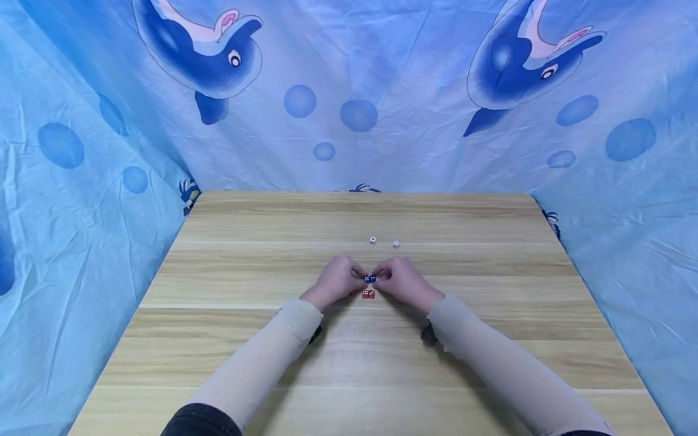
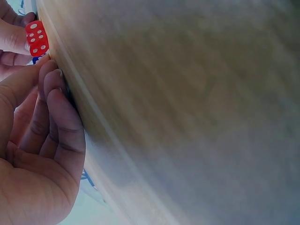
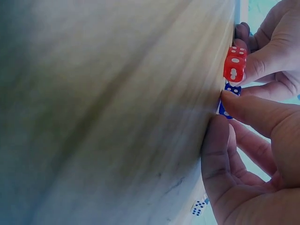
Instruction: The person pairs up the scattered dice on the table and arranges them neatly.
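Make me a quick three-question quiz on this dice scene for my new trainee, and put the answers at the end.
1. True or false: the two white dice stand apart from each other.
2. Fill in with nearer or farther: in the head view, the red dice lie ____ than the blue dice.
3. Which colour of die does the right hand grip? A) white B) blue C) red

Key: 1. True. 2. Nearer. 3. B.

Blue dice (image 1: 370, 279) and red dice (image 1: 368, 294) bear white pips.
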Tool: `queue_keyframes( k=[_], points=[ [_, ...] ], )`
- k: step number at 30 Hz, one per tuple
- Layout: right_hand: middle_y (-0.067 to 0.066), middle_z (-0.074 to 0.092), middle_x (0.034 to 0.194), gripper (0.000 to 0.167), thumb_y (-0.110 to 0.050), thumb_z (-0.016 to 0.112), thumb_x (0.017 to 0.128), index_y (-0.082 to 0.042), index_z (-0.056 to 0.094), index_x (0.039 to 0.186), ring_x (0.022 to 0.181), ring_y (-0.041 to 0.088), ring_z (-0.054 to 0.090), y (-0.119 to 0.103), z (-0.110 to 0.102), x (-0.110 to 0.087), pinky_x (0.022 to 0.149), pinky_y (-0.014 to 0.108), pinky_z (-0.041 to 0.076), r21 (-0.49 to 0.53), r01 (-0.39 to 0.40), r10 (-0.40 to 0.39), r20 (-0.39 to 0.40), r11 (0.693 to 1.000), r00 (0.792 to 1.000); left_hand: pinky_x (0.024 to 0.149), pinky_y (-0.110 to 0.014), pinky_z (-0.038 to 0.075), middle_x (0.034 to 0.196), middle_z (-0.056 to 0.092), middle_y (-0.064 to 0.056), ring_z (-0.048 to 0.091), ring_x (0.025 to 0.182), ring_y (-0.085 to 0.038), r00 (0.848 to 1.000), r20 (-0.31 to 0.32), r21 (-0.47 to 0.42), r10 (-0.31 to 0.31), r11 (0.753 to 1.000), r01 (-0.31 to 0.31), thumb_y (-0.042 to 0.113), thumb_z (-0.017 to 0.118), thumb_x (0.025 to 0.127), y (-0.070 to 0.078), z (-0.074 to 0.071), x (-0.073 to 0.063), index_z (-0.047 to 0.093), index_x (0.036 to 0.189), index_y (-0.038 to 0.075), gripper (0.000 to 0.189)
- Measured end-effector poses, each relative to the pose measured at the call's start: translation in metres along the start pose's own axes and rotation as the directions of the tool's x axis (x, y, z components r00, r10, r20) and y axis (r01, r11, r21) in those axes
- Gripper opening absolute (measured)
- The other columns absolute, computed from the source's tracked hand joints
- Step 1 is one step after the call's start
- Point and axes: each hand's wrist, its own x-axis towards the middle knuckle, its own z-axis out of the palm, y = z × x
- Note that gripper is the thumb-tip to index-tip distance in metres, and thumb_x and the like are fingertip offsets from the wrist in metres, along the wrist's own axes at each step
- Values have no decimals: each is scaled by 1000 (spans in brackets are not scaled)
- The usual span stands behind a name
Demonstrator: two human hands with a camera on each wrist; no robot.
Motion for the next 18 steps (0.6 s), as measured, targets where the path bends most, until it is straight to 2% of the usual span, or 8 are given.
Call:
queue_keyframes(
  k=[6, 13, 18],
  points=[
    [-7, 67, 75, 13, -8, 82, 85, -12, 79, 96, 65, 14, 61, -1, 0, -1, 62, 31, 50, 3, -13, 13, 1, 1000, 1000, 74, -29, 49, 102, 74, -2, 60, 83, -12, 1000, -2, 2, -1, 1000, 1, 11, 86, 82, 0, 0, 0, 80, 96, 10, 15],
    [-8, 66, 72, 11, -9, 83, 85, -14, 79, 94, 63, 14, 60, -1, 1, -2, 60, 31, 49, -5, -11, 11, -2, 1000, 1000, 79, -31, 49, 102, 74, -2, 61, 86, -12, 1000, -6, -3, -5, 1000, 5, 10, 87, 80, -1, 1, 0, 81, 95, 10, 16],
    [-8, 67, 72, 11, -10, 83, 85, -14, 79, 94, 64, 15, 62, 1, 1, -2, 61, 32, 51, 9, -3, 3, 1, 1000, 1000, 75, -30, 49, 103, 74, -3, 61, 82, -12, 1000, -2, -15, -8, 1000, 8, 10, 88, 80, -1, 1, 0, 80, 95, 10, 17]
  ],
)
